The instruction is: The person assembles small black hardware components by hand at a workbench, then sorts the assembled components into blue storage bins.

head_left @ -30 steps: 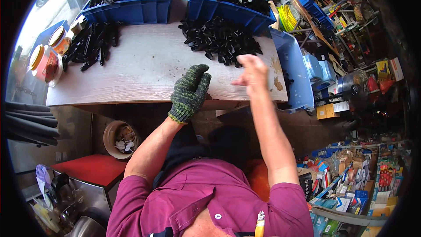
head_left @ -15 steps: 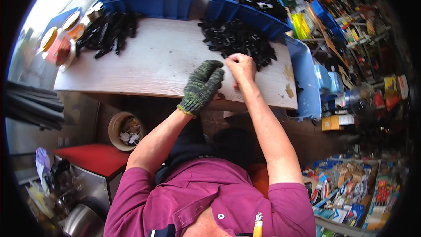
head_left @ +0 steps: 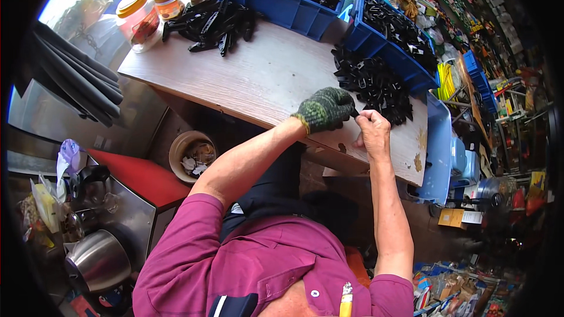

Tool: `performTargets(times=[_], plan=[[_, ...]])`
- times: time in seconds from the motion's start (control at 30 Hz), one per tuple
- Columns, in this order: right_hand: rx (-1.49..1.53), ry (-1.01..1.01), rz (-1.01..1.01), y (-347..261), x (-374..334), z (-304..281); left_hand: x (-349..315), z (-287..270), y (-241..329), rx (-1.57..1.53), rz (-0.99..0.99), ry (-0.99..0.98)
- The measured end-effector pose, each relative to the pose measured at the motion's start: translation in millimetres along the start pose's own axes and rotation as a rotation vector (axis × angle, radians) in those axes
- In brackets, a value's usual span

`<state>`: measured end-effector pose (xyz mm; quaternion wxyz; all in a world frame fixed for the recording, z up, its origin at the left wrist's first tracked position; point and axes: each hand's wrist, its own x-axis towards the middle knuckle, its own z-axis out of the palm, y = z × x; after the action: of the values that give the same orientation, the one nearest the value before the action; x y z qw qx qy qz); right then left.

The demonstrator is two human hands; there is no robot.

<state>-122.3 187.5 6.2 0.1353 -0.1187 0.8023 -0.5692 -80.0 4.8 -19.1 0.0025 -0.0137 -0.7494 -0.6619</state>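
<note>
My left hand (head_left: 324, 110) wears a dark green knitted glove and is closed, its fingertips meeting my bare right hand (head_left: 375, 132) above the table's front edge. Between the two hands shows a tiny end of a small black part (head_left: 355, 114); most of it is hidden by the fingers. The right thumb and forefinger pinch together at that part. Just beyond my hands lies a heap of small black plastic pieces (head_left: 376, 85). A second heap, of longer black pieces (head_left: 214, 23), lies at the far left of the white tabletop (head_left: 247, 73).
Two blue bins (head_left: 288, 9) of black parts line the back. Lidded jars (head_left: 138, 17) stand at the far left. A light blue tub (head_left: 437, 141) adjoins the table's right end. Below are a waste bucket (head_left: 176, 155) and a red-topped cabinet (head_left: 138, 176); a steel kettle (head_left: 103, 258) stands lower left.
The whole view has turned, so the table now slants down to the right. My hands stay close together by the small-piece heap, and a black part now shows between them.
</note>
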Motion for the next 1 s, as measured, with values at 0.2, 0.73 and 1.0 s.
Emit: performTargets(times=[0.2,0.73,1.0], plan=[[0.266,-0.153,0.102,-11.8,-10.8,15.5,-22.0,15.7,-3.4,0.216,0.380,0.364],[0.516,0.114,0.077,-9.0,-22.4,38.0,-81.8,-179.8,-16.3,1.291,0.024,1.054],[0.494,0.141,0.089,-10.1,-20.8,42.1,-109.2,-224.9,-23.0,1.324,0.169,0.879]])
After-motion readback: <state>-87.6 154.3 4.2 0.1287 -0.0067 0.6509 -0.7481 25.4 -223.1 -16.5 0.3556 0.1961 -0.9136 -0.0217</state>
